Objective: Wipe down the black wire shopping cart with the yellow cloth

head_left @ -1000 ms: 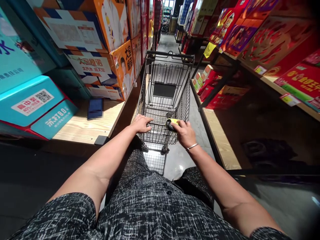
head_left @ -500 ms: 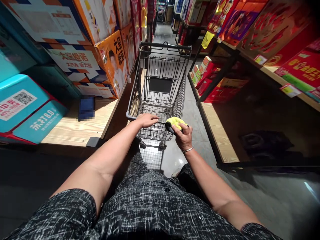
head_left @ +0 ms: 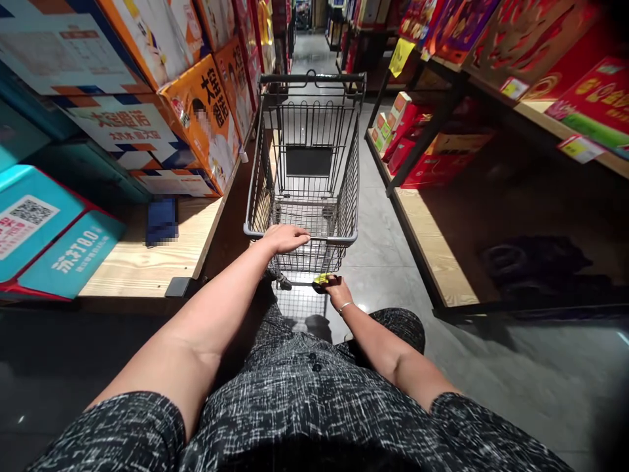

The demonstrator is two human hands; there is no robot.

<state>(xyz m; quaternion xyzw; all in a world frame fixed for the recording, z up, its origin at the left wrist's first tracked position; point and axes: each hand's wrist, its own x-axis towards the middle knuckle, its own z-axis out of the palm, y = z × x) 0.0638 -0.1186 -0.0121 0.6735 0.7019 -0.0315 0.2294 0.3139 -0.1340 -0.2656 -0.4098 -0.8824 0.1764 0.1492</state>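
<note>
A black wire shopping cart (head_left: pixel 308 180) stands in front of me, with a grey rim along its near top edge. My left hand (head_left: pixel 287 238) lies on that near rim, its fingers stretched out to the right; the thumb is not clearly seen. Lower down, at the near end beneath the basket, my right hand (head_left: pixel 339 292) grips a bunched yellow cloth (head_left: pixel 322 279) with a dark edge. The cloth is close to the cart's lower frame near the wheels; whether it touches cannot be made out. My fingers partly cover it.
On the left, a wooden shelf (head_left: pixel 142 262) bears orange cartons (head_left: pixel 201 121), a turquoise box (head_left: pixel 73 249) and a blurred blue item (head_left: pixel 161 221). Red boxes (head_left: pixel 437 164) fill part of the right-hand rack, with a wooden lower board (head_left: pixel 432 249). The grey floor aisle (head_left: pixel 314 56) runs ahead.
My right hand has moved down and left with the yellow cloth, from above the cart's near rim to below the basket. My left hand stays on the rim. The view has shifted slightly.
</note>
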